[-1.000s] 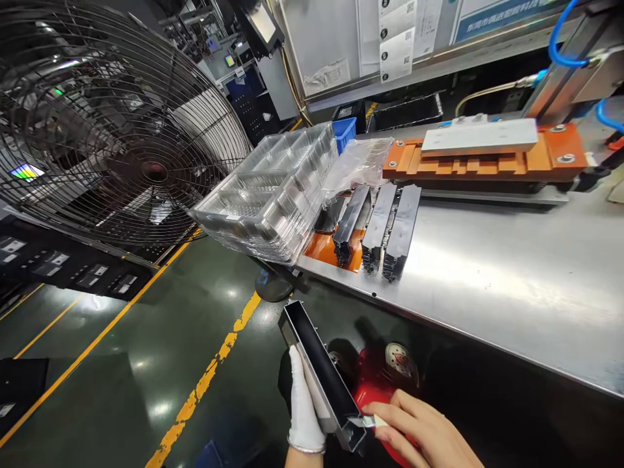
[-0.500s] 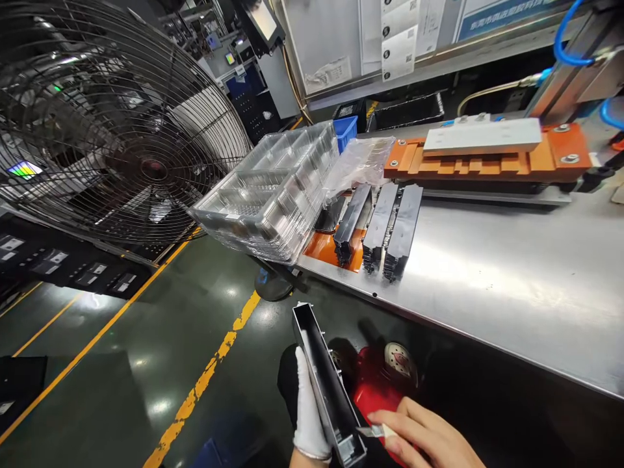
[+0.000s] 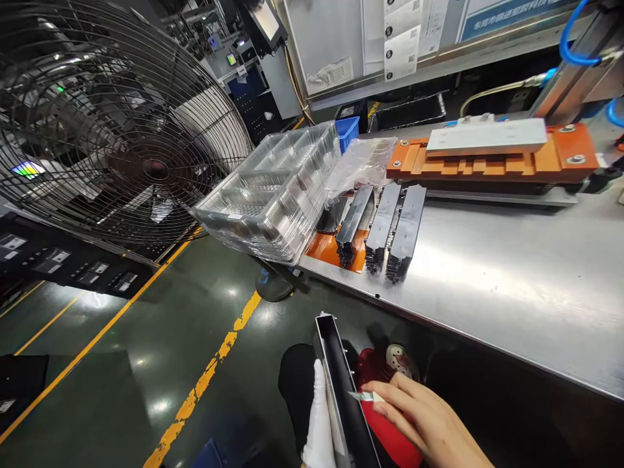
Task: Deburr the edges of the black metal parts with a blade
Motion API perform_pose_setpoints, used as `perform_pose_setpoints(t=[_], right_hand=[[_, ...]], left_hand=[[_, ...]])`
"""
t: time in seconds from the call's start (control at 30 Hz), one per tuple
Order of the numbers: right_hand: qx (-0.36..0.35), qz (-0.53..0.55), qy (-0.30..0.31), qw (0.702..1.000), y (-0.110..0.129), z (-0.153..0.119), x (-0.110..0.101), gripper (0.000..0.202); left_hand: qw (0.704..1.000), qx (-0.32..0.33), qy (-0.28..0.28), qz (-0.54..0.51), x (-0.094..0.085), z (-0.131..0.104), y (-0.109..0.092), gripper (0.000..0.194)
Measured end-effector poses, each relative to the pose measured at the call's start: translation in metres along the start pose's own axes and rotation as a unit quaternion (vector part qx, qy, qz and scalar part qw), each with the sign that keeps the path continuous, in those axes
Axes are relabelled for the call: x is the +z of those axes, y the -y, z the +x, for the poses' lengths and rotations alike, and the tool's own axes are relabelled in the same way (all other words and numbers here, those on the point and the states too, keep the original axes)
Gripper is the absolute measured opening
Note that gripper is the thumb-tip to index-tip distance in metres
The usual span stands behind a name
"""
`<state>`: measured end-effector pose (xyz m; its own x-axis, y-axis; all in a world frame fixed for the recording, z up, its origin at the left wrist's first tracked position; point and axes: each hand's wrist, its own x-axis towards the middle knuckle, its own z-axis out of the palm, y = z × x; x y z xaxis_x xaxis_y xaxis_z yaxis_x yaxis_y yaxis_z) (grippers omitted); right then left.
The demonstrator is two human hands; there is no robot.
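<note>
- Gloved in smooth white fabric, the left hand (image 3: pixel 319 416) is laid along the left wall of a long, narrow, black-lined rectangular trough (image 3: pixel 340 370) with pale grey edges; it is partly closed in support, its underside grip hidden.
- Between both hands, the trough is held open side up, its far end pointed toward the bench; small pins are seen along its right edge.
- Pinched by the bare, curled right hand (image 3: pixel 429 419) is a small pale-handled knife (image 3: pixel 365 396) with a pointed silvery metal blade; its tip is seen over the cavity, and whether contact is made cannot be told.
- Beyond the hands, three long, glossy dark-grey bars (image 3: pixel 385 221) with jagged ends are set side by side on a brushed steel bench (image 3: pixel 487 279), the leftmost over a shiny orange sheet (image 3: pixel 324 250).
- Ahead and left of the hands, compartmented clear plastic trays (image 3: pixel 287 224) are stacked.
- Ahead and right, a stepped, bolted orange block (image 3: pixel 468 170) is topped by a silver rectangular block (image 3: pixel 487 135).
- Farthest ahead, white labels (image 3: pixel 402 55) are printed with black discs and square codes, their text too small; on a blue banner (image 3: pixel 511 23), 东莞市 and 科技 can be read.
</note>
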<state>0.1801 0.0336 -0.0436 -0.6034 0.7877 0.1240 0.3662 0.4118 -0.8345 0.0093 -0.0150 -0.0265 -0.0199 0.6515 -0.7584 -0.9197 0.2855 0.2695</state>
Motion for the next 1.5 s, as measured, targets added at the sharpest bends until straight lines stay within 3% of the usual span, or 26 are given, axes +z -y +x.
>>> perform_pose_setpoints(t=[0.1, 0.2, 0.3, 0.4, 0.87, 1.03, 1.33, 1.5], right_hand=[[-0.001, -0.048, -0.027, 0.998, -0.005, 0.003, -0.002, 0.035], [0.003, -0.058, -0.022, 0.998, -0.005, 0.003, -0.004, 0.032], [-0.008, -0.016, 0.023, 1.000, 0.000, 0.000, -0.007, 0.026], [-0.007, 0.006, 0.023, 1.000, 0.004, -0.005, -0.007, 0.024], [0.066, -0.044, -0.008, 0.997, -0.028, 0.003, -0.005, 0.034], [0.047, -0.015, 0.035, 0.998, -0.021, -0.009, -0.001, 0.026], [0.095, -0.048, -0.005, 0.994, -0.039, 0.008, -0.011, 0.040], [0.072, -0.067, -0.012, 0.995, -0.041, 0.009, -0.012, 0.044]], left_hand=[[0.999, -0.042, -0.032, 0.001, 0.005, -0.002, 0.002, 0.044], [0.998, -0.040, -0.049, 0.020, 0.006, -0.002, 0.004, 0.045], [0.998, 0.001, -0.028, 0.049, 0.002, -0.001, 0.005, 0.043], [0.998, 0.010, -0.017, 0.056, -0.003, 0.001, 0.005, 0.041], [0.990, -0.106, 0.003, 0.097, -0.032, 0.006, 0.008, 0.035], [0.988, -0.122, 0.008, 0.095, -0.040, 0.009, 0.008, 0.034], [0.986, -0.138, 0.012, 0.090, -0.052, 0.006, 0.013, 0.048], [0.987, -0.138, 0.012, 0.084, -0.057, 0.006, 0.019, 0.045]])
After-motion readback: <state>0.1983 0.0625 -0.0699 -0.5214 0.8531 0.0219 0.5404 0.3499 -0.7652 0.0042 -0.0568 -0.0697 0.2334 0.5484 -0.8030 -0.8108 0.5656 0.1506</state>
